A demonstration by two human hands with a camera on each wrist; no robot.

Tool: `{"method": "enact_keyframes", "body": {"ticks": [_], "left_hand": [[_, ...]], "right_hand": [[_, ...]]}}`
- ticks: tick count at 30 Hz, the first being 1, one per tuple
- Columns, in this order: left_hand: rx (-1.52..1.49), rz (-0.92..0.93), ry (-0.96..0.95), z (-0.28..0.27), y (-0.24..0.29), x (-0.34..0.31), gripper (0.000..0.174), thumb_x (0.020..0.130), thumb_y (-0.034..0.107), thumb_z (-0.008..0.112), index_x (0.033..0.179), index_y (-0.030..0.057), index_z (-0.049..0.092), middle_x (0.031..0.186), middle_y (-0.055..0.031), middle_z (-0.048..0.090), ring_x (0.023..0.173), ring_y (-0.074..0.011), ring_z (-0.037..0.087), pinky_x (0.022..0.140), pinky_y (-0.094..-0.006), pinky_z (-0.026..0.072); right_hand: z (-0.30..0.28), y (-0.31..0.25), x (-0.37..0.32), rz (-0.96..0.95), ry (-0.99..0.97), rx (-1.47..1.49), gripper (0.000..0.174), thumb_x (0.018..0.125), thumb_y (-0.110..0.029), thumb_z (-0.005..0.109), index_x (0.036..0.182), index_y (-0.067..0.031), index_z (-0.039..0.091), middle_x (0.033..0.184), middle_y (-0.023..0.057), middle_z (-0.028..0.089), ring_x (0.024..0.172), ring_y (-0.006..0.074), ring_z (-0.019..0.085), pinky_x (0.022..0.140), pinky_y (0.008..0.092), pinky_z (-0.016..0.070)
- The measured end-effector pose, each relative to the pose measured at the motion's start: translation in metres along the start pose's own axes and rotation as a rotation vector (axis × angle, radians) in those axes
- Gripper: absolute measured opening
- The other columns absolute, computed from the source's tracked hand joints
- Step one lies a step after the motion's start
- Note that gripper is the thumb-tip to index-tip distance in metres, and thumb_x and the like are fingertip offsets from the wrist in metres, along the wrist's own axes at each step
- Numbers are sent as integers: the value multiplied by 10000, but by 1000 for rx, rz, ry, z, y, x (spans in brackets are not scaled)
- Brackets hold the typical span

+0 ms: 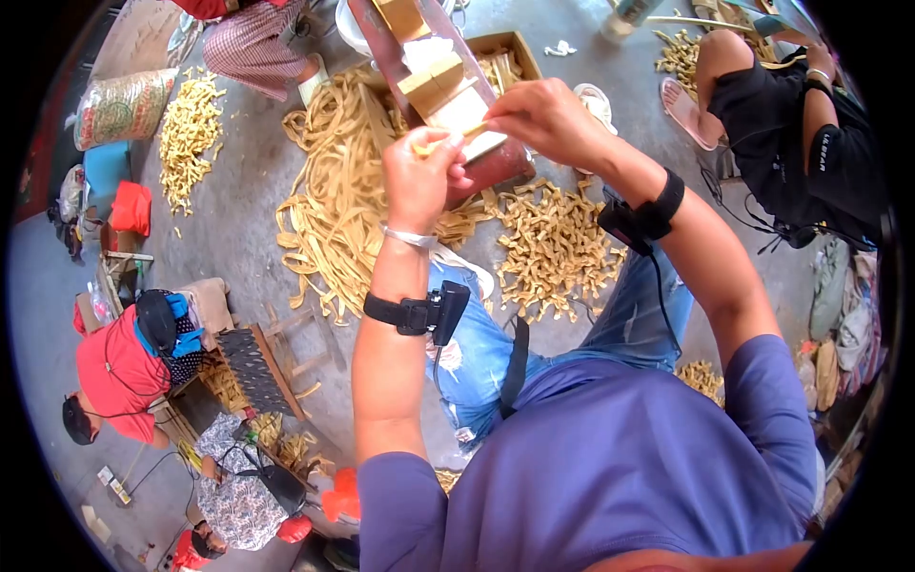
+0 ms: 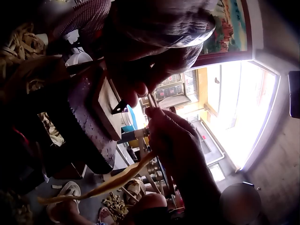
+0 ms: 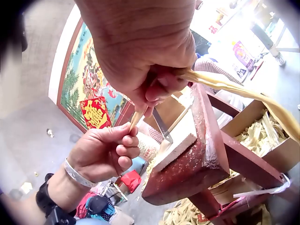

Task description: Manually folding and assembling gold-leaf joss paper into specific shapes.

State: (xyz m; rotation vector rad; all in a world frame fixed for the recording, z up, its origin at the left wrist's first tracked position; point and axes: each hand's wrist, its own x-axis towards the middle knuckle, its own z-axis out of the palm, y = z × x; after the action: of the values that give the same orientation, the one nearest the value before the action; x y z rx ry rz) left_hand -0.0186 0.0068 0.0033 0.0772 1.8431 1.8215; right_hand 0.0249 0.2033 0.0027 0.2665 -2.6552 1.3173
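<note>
Two bare hands hold one long, pale-yellow, flexible strip (image 3: 229, 82) above the near end of one red wooden surface (image 3: 187, 176). The left hand (image 3: 105, 154) pinches one end between thumb and fingers; the right hand (image 3: 145, 56) grips the strip in curled fingers, a loose length trailing out. On the surface are one pale wooden board (image 3: 180, 143) and one dark metal blade (image 3: 162, 124). Around the surface are one open cardboard box (image 1: 523, 55) of strips, one heap of long yellow strips (image 1: 334, 191) to its left, and one pile of short yellow knotted pieces (image 1: 558, 248) at its near side.

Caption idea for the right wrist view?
Left hand and right hand grip a pale strip above a red bench, near a box of strips.
</note>
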Motion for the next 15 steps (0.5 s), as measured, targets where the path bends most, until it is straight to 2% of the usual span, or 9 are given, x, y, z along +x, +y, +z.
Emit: {"method": "enact_keyframes", "body": {"ticks": [5,9,10,11,12,13,14,15], "left_hand": [[24,-3,43,-7,-1,18,107,870,80,623,910,-19,634,694,-43,594,543,-78,550,481,-240,541],[76,-68,73,-2,-15,33,108,872,78,618,908,-24,630,701,-49,596,543,-79,549,470,-231,530],[94,-83,87,-1,-16,34,107,872,76,617,912,-23,629,706,-52,598,543,-80,550,470,-230,529],[80,-101,52,-5,-16,28,184,903,140,598,966,-32,609,747,-91,624,568,-108,586,489,-247,548],[-43,-135,-21,-7,-13,19,219,913,170,586,985,-36,600,764,-105,631,581,-120,598,497,-255,554],[-168,-178,-93,-7,-11,7,255,924,201,575,1004,-41,591,781,-119,638,594,-132,611,504,-263,561],[-295,-217,-167,-4,-10,-4,290,935,231,563,1023,-45,581,798,-133,644,606,-144,623,511,-270,568],[-268,-235,-212,2,-12,-15,381,951,298,533,1065,-64,559,837,-169,651,635,-177,646,531,-293,584]], "right_hand": [[10,13,21,-10,56,-73,149,781,-164,643,823,-33,699,734,156,649,674,323,627,626,386,496],[28,37,29,49,35,-312,148,767,-192,655,793,-52,694,743,154,653,690,335,631,645,416,500],[27,36,27,70,85,-241,146,772,-189,655,796,-50,694,744,156,652,676,326,632,641,403,502],[23,36,25,89,139,-175,145,778,-186,656,798,-47,694,744,157,652,662,317,633,636,390,505],[18,31,20,118,191,-107,144,784,-183,657,800,-45,694,745,158,651,647,308,633,631,377,507],[9,28,17,211,189,111,148,824,-171,653,826,-27,689,701,126,659,600,207,641,605,312,503],[5,30,11,307,193,404,172,878,-156,622,898,7,673,709,75,671,639,117,630,614,254,500],[-3,24,5,280,202,534,193,900,-162,603,936,20,656,755,66,674,678,107,630,636,248,506]]}}
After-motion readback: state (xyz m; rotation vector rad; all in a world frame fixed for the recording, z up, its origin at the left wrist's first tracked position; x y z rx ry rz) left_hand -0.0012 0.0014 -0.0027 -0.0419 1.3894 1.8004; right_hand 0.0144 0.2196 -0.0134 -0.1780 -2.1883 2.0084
